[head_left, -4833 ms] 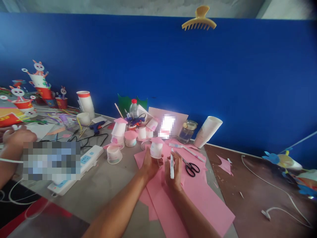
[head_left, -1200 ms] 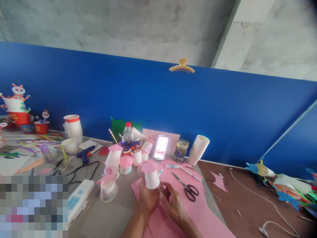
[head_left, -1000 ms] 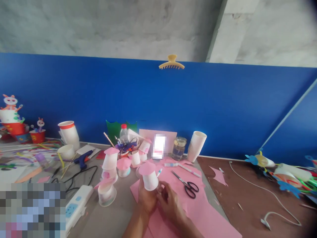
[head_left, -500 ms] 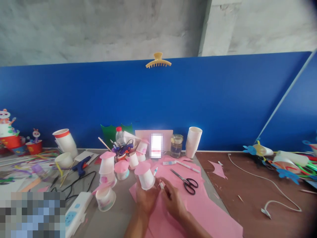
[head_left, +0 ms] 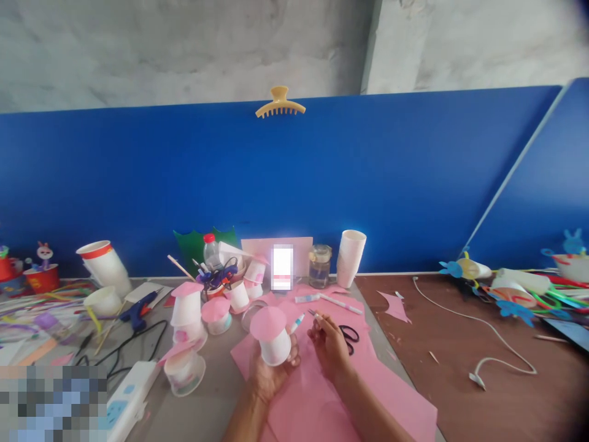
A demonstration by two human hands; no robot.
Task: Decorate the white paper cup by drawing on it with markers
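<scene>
My left hand [head_left: 268, 376] is closed round an upturned white paper cup [head_left: 275, 345] with a round pink paper top, held just above the pink paper sheets [head_left: 317, 399]. My right hand [head_left: 330, 347] lies to its right, over the black scissors [head_left: 350, 334]. Its fingers curl around the blades, and the metal tip pokes out past the fingertips. A white pen with a blue tip [head_left: 297, 323] rests on the paper between my two hands.
More pink-topped cups [head_left: 186, 309] stand at the left, with a glue gun [head_left: 137, 310] and a power strip [head_left: 126, 400]. A stack of white cups [head_left: 350, 258], a glass jar [head_left: 319, 274] and a lit phone [head_left: 281, 267] line the blue partition. A white cable [head_left: 483, 362] trails across the brown table.
My right hand has moved away from the cup to the right and closed over the scissors. My left hand has turned palm-up under the cup. The view has swung slightly right.
</scene>
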